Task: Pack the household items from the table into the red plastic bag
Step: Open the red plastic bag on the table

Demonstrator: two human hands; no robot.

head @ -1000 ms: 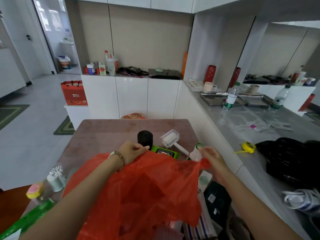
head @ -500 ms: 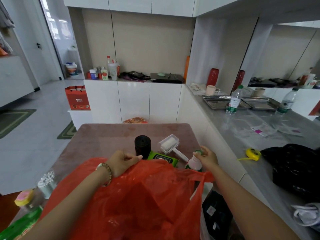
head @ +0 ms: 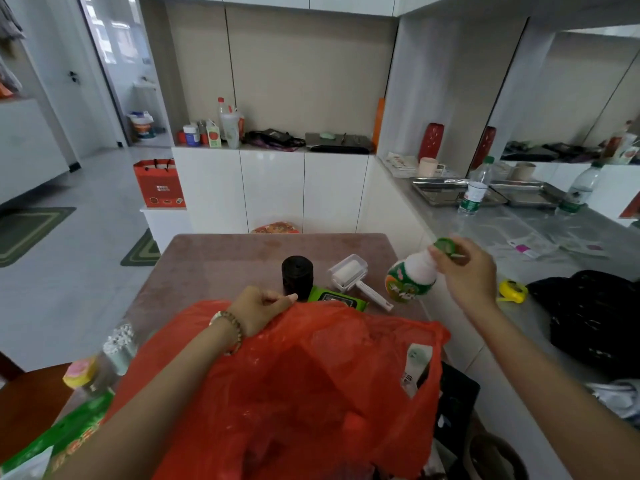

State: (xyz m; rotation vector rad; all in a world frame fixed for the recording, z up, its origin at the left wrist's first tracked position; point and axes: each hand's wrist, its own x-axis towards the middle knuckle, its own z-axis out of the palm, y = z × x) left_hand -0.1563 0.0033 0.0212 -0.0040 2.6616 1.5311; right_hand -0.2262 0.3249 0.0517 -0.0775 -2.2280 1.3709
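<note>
R grip (head: 465,275) holds white bottle (head: 412,280) by neck, tilted, 1 o'clock of red bag (head: 311,382); L grip (head: 258,306) pinches bag rim, 11 o'clock, over desk (head: 225,261).

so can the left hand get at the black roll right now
Probably yes: the roll stands just past the left hand with nothing between, though that hand grips the bag and would have to let go.
</note>
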